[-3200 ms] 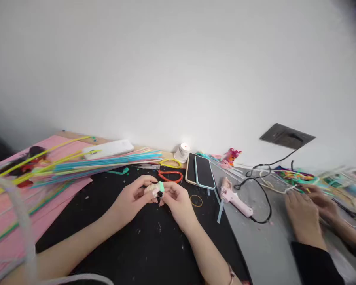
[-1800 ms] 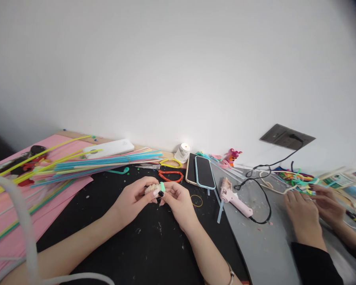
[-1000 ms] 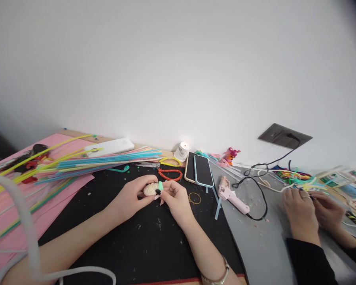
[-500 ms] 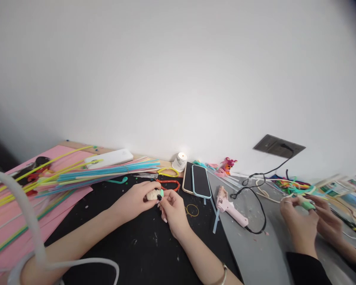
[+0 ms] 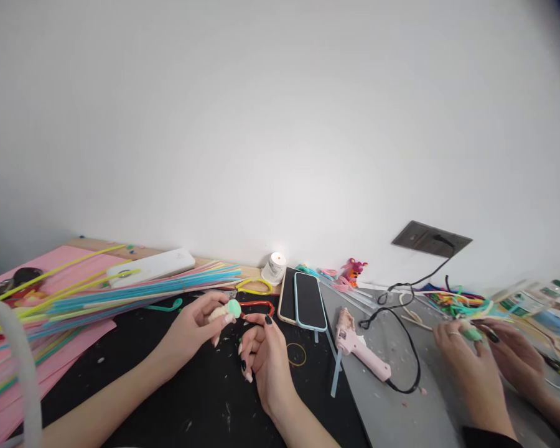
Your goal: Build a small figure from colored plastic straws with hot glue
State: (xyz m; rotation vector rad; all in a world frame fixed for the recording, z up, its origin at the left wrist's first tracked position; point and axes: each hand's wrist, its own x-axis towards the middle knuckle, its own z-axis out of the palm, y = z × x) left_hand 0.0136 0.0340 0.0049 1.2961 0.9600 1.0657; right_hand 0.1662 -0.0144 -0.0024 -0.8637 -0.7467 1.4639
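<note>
My left hand (image 5: 193, 328) pinches a small coiled piece (image 5: 227, 310), cream with a mint-green end, just above the black mat (image 5: 205, 398). My right hand (image 5: 264, 358) hovers beside it, a little lower, fingers loosely curled and holding nothing. A red loop of pipe cleaner (image 5: 257, 305) lies on the mat just behind the coiled piece.
A bundle of coloured sticks (image 5: 121, 289) lies over pink paper (image 5: 9, 348) at left. A lit candle (image 5: 274, 267), two phones (image 5: 303, 300), a yellow rubber band (image 5: 297, 354) and a pink glue gun (image 5: 361, 351) sit to the right. Another person's hands (image 5: 476, 361) work at far right.
My right hand has let go of the coiled piece and dropped back toward me. My left hand has turned the piece, mint end up. The view has tilted upward.
</note>
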